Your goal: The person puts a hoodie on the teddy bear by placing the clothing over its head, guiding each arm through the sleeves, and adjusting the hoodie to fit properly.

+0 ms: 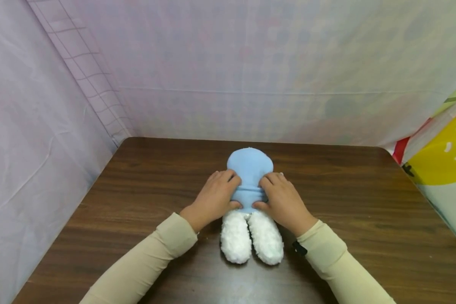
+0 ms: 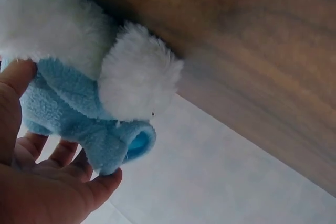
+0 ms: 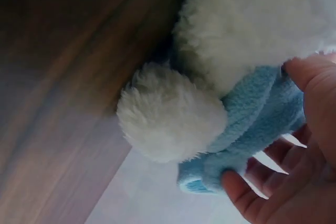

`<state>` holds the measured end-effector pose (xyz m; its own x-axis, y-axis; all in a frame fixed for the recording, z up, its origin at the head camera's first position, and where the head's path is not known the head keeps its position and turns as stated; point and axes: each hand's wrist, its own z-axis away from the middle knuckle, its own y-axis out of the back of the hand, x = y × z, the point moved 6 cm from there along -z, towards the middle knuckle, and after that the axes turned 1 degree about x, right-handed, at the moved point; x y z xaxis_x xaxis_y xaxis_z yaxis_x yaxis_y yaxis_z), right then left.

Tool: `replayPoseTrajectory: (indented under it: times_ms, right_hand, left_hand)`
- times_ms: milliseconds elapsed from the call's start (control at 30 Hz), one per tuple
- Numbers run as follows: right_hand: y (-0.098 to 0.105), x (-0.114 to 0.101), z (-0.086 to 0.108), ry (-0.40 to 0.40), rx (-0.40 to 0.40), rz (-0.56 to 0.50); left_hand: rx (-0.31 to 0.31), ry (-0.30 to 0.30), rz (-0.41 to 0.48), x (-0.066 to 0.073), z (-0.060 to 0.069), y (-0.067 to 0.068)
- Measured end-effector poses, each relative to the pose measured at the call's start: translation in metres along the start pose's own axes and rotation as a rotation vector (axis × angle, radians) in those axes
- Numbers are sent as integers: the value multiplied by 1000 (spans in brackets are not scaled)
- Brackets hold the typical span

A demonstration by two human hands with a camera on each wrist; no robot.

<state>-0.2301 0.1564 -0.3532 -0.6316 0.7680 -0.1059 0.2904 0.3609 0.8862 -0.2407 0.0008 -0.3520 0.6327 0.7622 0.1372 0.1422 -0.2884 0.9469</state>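
The plush toy (image 1: 248,202) lies near the middle of the tabletop (image 1: 156,177), directly between the person's 2 hands, its light-blue part (image 1: 250,166) on the far side and 2 long white furry lobes (image 1: 236,241) stretching toward the near side. The left grip (image 1: 215,195) holds the toy by its left edge and the right grip (image 1: 285,200) by its right edge, so the body sits squarely between them. Each is fairly narrow, thumb on the near side and fingers on the far side, with the blue cloth caught in between. The rounded far end of the blue part sticks out beyond the fingers, and a crease runs left to right across the cloth between the hands. The thumbs rest close to where the blue meets the white fur; the lobes lie side by side, free of the fingers.

Close in, the left wrist view shows a white furry ball (image 2: 139,74) beside a blue loop of cloth (image 2: 137,142), with a fingertip touching the cloth near it.

Pale sleeves (image 1: 133,268) cover the forearms, and a dark band (image 1: 299,248) shows at the right cuff. Beyond the far edge hangs a pale curtain (image 1: 251,84).
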Motion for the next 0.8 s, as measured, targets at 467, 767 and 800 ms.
replayPoseTrajectory:
  times_ms: [467,767,800]
  right_hand:
    - [0,-2,-1,50,65,26]
    - [-3,-1,-2,58,85,23]
    - [-2,-1,-2,57,82,19]
  left_hand:
    - [126,-122,-96,7,2,0]
    - [172,-131,-102,8,5,-2]
    - [172,-129,-100,8,5,-2]
